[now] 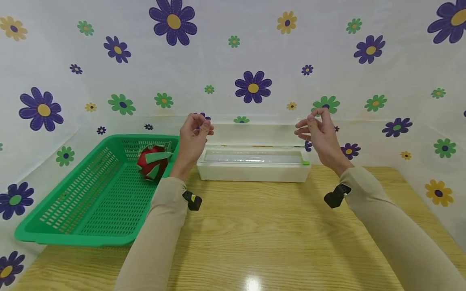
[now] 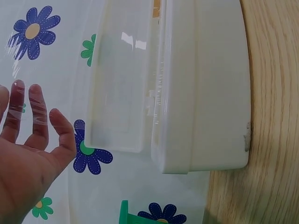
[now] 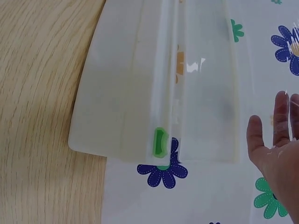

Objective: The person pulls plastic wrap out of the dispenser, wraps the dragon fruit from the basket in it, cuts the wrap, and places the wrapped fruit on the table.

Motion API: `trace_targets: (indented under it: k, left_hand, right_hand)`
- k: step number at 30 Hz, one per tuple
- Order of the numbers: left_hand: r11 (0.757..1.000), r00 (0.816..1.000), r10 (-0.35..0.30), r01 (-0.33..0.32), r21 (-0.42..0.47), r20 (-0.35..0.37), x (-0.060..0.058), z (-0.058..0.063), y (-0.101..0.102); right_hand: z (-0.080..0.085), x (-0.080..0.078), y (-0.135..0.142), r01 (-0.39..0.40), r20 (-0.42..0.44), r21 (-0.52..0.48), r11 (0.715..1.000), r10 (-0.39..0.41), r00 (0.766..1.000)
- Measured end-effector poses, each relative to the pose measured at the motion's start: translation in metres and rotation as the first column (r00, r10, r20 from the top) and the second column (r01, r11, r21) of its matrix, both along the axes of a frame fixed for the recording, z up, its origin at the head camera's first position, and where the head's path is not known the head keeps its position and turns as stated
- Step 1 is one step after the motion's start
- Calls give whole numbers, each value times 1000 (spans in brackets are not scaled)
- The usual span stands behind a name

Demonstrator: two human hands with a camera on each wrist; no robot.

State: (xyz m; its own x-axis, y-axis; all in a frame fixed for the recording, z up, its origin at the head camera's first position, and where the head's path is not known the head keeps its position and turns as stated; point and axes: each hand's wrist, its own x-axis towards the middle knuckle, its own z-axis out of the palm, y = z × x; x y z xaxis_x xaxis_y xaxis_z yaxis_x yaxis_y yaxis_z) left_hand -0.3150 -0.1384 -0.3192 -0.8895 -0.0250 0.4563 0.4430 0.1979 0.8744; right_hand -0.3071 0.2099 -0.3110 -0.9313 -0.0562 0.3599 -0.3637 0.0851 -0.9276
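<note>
A thin clear sheet of plastic wrap (image 2: 16,52) catches the light over the fingers in both wrist views. My left hand (image 1: 193,139) pinches one side of it between thumb and index finger, the other fingers loosely bent. Off to the right, my right hand (image 1: 320,135) pinches the other side the same way. Both hands are raised above the ends of a white wrap dispenser (image 1: 253,173). Its translucent lid (image 1: 255,134) is tipped back, and a roll of wrap (image 1: 251,157) lies inside. A green slide cutter (image 1: 305,163) sits at the dispenser's right end.
At the left stands a green slotted basket (image 1: 76,240) with a red dragon fruit (image 1: 146,166) in its far right corner. The left forearm passes over the basket's right rim. A wooden table (image 1: 262,226) lies below, and a flower-print sheet (image 1: 218,56) hangs behind.
</note>
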Motion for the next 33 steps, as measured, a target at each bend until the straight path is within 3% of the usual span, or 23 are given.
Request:
trace_targets:
  k: [8, 17, 33]
  left_hand:
    - [999, 1000, -19, 19, -28, 7, -1, 0, -1]
    - [1000, 1000, -23, 24, -7, 11, -2, 3, -1]
    - [999, 1000, -14, 14, 48, -5, -9, 15, 1]
  right_hand:
    - [3, 1, 3, -61, 49, -24, 998, 63, 997]
    - [7, -1, 1, -52, 134, -87, 995, 64, 989]
    - [21, -2, -3, -16, 157, -170, 985, 44, 987]
